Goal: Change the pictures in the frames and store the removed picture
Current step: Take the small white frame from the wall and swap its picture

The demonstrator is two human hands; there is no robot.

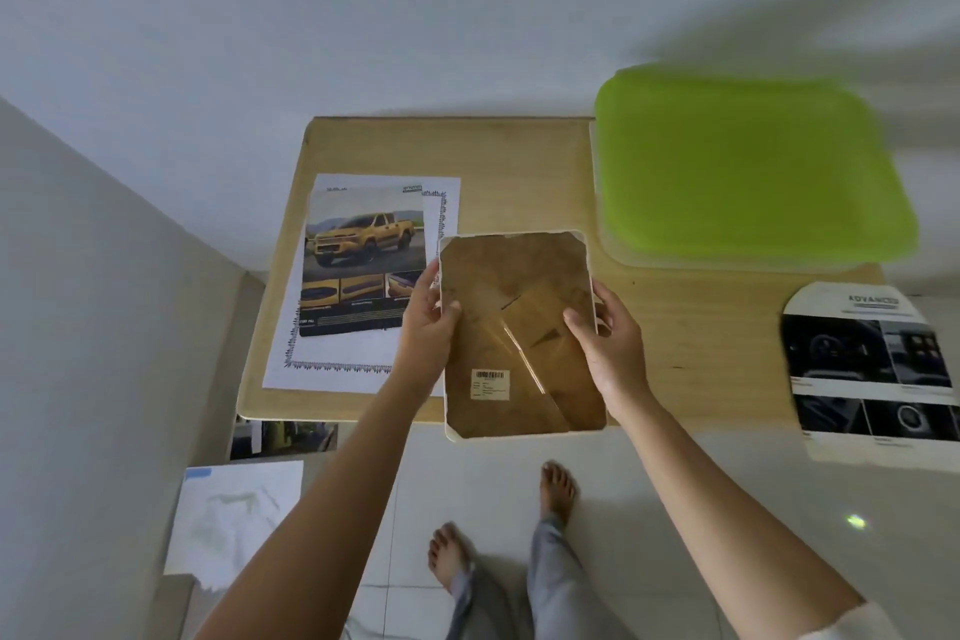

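Nearest, two bare feet [558, 489] below grey trouser legs stood on the white tiled floor [779, 483]. A pale, crumpled white sheet [234, 520] lay to their left, and a dark photo print [283, 438] just beyond it by the near edge of the light wooden worktop [701, 338]. Over that edge both hands held the white-rimmed picture frame [519, 327], its brown backing board facing up and bearing a small barcode label [490, 384]. The left hand [428, 322] gripped the frame's left edge and the right hand [605, 343] its right edge, each with its thumb on the board. Left of the frame, a picture of a yellow pickup truck [363, 255] lay on a white sheet with a dark ornamental border [332, 369]. By the worktop's right end sat a black-and-white brochure page [872, 374]. Farthest, a shallow box with a lime-green plastic lid [748, 166] rested at the back right.
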